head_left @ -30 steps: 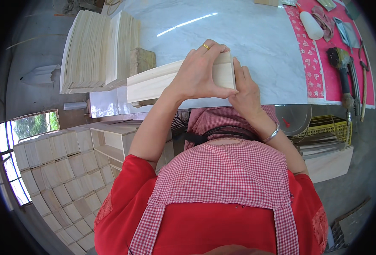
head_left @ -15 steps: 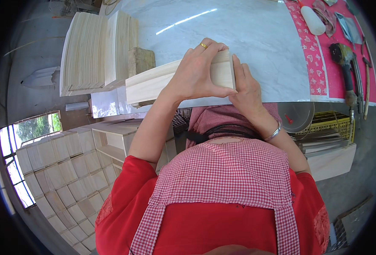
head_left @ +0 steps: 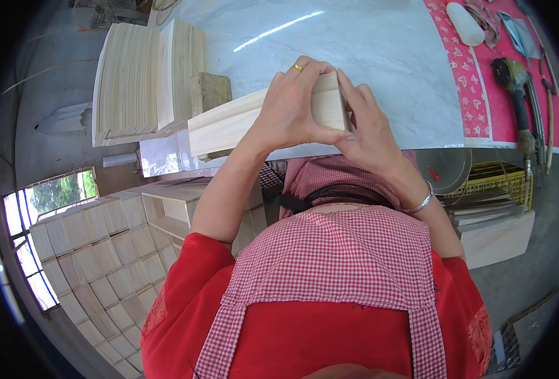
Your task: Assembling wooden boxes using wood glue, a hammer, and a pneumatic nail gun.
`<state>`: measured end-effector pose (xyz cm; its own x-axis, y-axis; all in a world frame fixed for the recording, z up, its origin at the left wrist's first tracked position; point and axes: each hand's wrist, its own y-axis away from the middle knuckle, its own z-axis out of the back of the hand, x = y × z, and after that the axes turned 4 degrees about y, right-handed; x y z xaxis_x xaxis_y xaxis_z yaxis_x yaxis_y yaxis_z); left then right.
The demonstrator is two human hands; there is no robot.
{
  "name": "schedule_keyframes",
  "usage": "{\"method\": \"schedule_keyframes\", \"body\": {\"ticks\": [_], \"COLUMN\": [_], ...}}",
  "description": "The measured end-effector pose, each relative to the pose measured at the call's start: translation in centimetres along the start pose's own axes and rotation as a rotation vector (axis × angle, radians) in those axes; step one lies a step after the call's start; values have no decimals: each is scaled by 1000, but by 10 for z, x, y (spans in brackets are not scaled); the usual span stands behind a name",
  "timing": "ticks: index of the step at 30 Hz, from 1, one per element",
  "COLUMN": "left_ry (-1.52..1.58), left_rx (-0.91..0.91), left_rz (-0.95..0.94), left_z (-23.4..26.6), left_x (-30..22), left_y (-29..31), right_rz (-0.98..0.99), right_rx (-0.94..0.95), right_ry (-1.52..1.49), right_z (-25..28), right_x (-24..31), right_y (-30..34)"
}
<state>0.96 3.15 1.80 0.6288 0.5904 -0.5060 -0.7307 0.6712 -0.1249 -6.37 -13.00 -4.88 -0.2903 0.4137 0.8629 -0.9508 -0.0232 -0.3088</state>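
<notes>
A long pale wooden piece (head_left: 225, 126), which looks built of thin boards, lies near the table's front edge. Its left end rests by a rough tan block (head_left: 210, 92). My left hand (head_left: 290, 104), with a gold ring, spans its top near the right end, thumb on the near side and fingers over the far side. Against the right end face, my right hand (head_left: 371, 129) is closed around the corners, its fingertips at the far corner and its thumb near the front one. Its palm side is partly hidden.
Upright stacks of thin boards (head_left: 131, 82) stand at the table's left. On the pink cloth (head_left: 481, 95) at right lie a power tool (head_left: 513, 85), a hammer (head_left: 549, 95) and a white bottle (head_left: 464, 25). Wooden boxes (head_left: 109, 259) are piled lower left; a yellow crate (head_left: 497, 177) sits lower right.
My right hand has closed in on the wooden piece's end, its fingers now bent over the far corner. My left hand keeps its hold. The whole view has shifted slightly.
</notes>
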Motion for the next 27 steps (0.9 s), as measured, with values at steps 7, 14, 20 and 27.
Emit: {"method": "schedule_keyframes", "body": {"ticks": [7, 14, 20, 27], "left_ry": [30, 28, 39, 21], "left_rx": [25, 46, 31, 23], "left_rz": [12, -83, -38, -17], "left_z": [2, 6, 3, 4], "left_x": [1, 5, 2, 2], "left_y": [-3, 1, 4, -5], "right_rz": [-28, 147, 232, 287], "right_rx": [2, -263, -380, -405], "right_ry": [-290, -55, 33, 95], "right_z": [21, 0, -14, -15], "right_x": [10, 3, -4, -6], "right_y": [21, 44, 41, 33]}}
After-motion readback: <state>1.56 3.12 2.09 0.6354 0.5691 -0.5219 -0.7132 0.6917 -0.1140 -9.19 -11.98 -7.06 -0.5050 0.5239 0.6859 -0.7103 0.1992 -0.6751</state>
